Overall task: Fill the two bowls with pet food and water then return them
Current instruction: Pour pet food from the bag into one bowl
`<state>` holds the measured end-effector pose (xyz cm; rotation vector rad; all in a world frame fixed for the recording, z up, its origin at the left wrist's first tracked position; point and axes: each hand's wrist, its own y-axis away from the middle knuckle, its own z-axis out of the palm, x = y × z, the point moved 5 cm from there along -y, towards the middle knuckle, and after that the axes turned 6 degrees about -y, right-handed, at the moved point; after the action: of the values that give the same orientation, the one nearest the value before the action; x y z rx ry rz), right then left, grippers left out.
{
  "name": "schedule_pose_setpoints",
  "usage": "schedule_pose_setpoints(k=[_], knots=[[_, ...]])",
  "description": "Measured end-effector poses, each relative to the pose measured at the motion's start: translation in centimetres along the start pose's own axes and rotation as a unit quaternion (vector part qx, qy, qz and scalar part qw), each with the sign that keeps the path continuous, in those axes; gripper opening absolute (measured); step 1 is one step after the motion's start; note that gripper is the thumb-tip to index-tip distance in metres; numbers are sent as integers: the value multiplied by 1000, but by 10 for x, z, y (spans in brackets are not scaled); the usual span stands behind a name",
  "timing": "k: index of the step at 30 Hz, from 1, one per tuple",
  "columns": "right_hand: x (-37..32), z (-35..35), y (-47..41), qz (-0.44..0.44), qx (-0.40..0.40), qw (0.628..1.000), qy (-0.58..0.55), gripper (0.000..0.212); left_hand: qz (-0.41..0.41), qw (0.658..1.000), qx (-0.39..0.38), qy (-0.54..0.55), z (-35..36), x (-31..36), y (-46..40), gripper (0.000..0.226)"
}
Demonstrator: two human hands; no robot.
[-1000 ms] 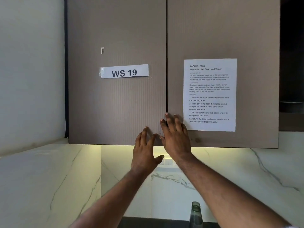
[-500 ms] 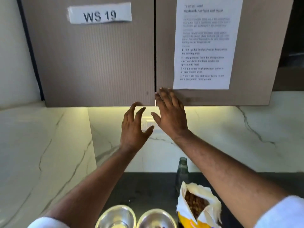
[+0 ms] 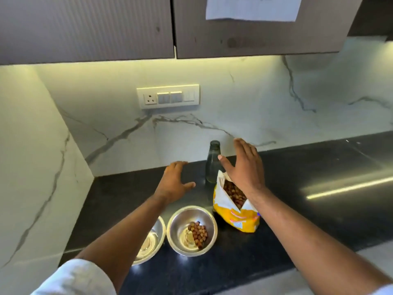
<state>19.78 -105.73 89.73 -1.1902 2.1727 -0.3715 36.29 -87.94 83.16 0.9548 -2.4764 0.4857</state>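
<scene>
Head view shows both empty hands, left hand (image 3: pixel 173 182) and right hand (image 3: pixel 244 167), spread wide above two bowls (image 3: pixel 191 231) and a food bag (image 3: pixel 236 209).

Dark countertop (image 3: pixel 319 209), two steel bowls (image 3: pixel 191 231) side by side, open yellow food bag (image 3: pixel 236 218), glass bottle (image 3: pixel 212 165) behind it

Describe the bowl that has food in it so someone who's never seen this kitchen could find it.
On the black counter, just left of the yellow bag, two steel bowls sit side by side. It's the right bowl, with brown kibble inside; the left bowl shows none.
</scene>
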Motion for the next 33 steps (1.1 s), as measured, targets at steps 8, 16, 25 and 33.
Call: schedule_pose_setpoints(k=[8, 16, 25, 33], knots=[[71, 9, 95, 183, -1, 979, -86, 106, 47, 978, -200, 31, 89, 10, -19, 97], [114, 52, 156, 215, -119, 908, -338, 123, 84, 943, -307, 94, 140, 32, -43, 99], [151, 104, 144, 232, -165, 885, -369, 116, 79, 921, -368, 100, 174, 21, -55, 122], [160, 100, 124, 191, -168, 894, -368, 104, -21, 937, -329, 114, 178, 26, -53, 71]])
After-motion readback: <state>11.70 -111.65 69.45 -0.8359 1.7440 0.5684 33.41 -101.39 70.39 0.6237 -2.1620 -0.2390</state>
